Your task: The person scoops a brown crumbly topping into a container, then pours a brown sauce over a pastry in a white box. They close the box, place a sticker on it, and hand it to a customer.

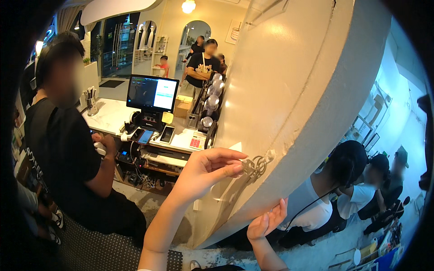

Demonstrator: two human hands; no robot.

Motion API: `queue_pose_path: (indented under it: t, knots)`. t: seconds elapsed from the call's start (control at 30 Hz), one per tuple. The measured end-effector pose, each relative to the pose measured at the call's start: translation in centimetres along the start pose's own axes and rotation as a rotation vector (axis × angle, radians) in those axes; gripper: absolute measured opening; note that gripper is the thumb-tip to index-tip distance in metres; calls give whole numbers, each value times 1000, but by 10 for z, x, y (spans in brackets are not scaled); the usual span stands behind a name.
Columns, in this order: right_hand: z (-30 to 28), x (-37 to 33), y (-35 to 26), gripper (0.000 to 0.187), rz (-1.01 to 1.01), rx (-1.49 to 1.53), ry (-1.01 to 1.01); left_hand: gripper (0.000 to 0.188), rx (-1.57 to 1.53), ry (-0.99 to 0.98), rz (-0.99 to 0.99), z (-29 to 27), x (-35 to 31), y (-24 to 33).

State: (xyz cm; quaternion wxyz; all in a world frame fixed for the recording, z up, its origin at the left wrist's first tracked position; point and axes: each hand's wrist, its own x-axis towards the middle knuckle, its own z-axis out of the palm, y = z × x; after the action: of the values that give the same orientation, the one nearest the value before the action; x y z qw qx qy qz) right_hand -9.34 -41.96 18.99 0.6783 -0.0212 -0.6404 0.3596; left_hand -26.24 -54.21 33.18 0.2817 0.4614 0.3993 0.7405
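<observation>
My left hand [205, 171] reaches up to the wall, its thumb and fingers pinched on a bunch of keys [256, 167]. The metal rings of the bunch lie against a pale hook or lump [270, 156] on the cream wall [280, 90]; whether they hang on it I cannot tell. Below and to the right, my right hand [267, 222] is raised near the wall's lower edge. Its fingers are loosely bent and apart from the thumb, with nothing seen in them.
A counter [106, 115] on the left holds a monitor [152, 93], phones, a calculator [197, 141] and a rack of lidded cups [211, 103]. A person in black [63, 149] stands beside it. Beyond the wall's right edge, several people stand close by, nearest a white shirt [307, 205].
</observation>
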Motion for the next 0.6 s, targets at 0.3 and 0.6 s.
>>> queue_pose_path:
  t: [0.3,0.6]
  knots:
    - [-3,-4,6,56,-48,-46,-13,29,1012,308,1171,9,-22,-7]
    - [-4,-8,11,50,-110,-88,-26,29,-69,153,300,32,-10,-27]
